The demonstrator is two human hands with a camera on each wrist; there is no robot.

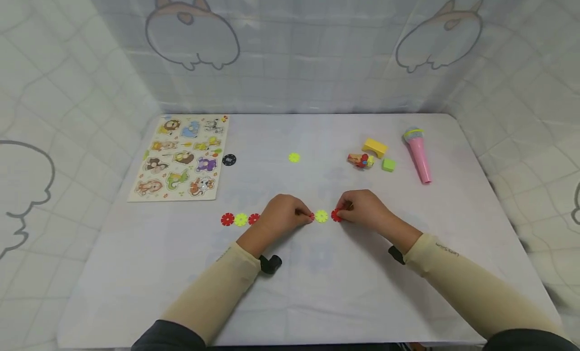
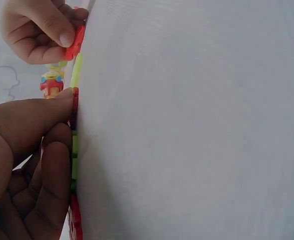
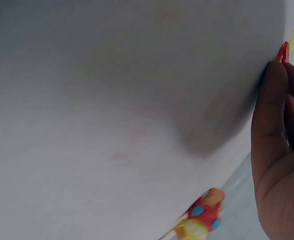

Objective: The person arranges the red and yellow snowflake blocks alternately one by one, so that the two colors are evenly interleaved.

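A row of red and yellow-green notched plastic discs runs across the table, with a red disc [image 1: 227, 219] at its left end. My left hand [image 1: 284, 216] holds a red disc [image 2: 75, 106] by its edge between thumb and finger, and covers the middle of the row. To the right of that disc lies a yellow-green disc [image 1: 321, 216]. Beyond it, my right hand [image 1: 364, 208] pinches another red disc [image 1: 336, 215] between thumb and fingertip. The left wrist view shows this disc slightly tilted, near the yellow-green one; whether they touch I cannot tell.
A single yellow-green disc [image 1: 294, 157] lies farther back. An animal puzzle board [image 1: 213, 187] and a black round chip [image 1: 229, 160] are at left. At right lie a toy figure [image 1: 361, 160], a yellow arch block [image 1: 375, 147], a green block [image 1: 388, 164] and a pink microphone [image 1: 419, 157].
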